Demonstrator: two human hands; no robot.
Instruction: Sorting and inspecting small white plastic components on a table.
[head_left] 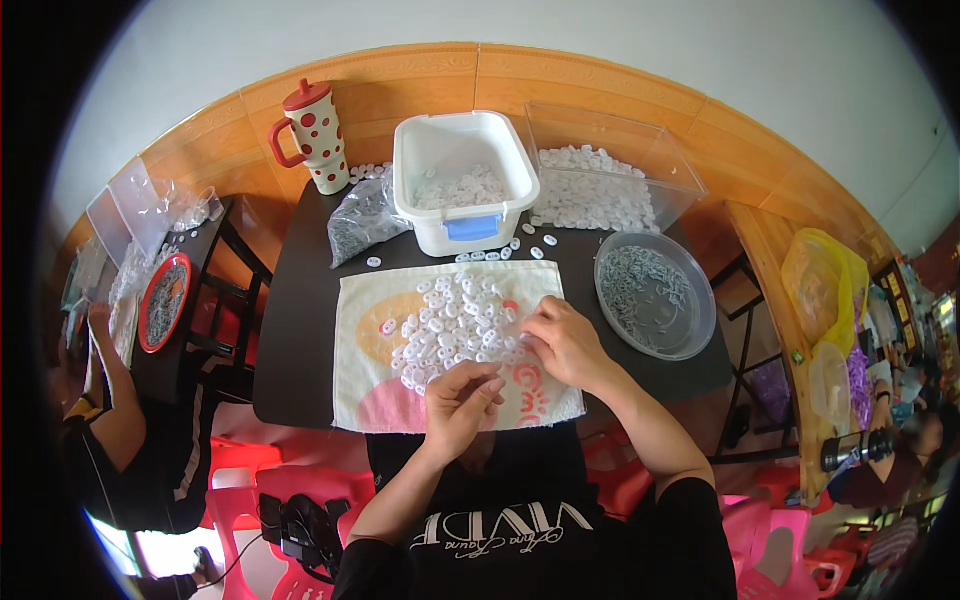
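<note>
A heap of small white oval plastic pieces [455, 325] lies on a printed cloth [365, 340] in front of me. My left hand [462, 405] is over the cloth's near edge, fingers curled and thumb against the fingertips; whatever they pinch is too small to make out. At the right side of the heap, my right hand [565, 345] has its fingertips bent together, and anything between them is hidden. To the right of the cloth stands a round clear tub [705, 325] with many small grey pieces in it.
Behind the cloth are a white bin [420, 235] with a blue latch, a clear box [675, 195] of white pieces and a bag of grey pieces [360, 220]. A dotted tumbler [320, 145] stands far left. Another person's arm [115, 370] is beside a red-rimmed tray [150, 340].
</note>
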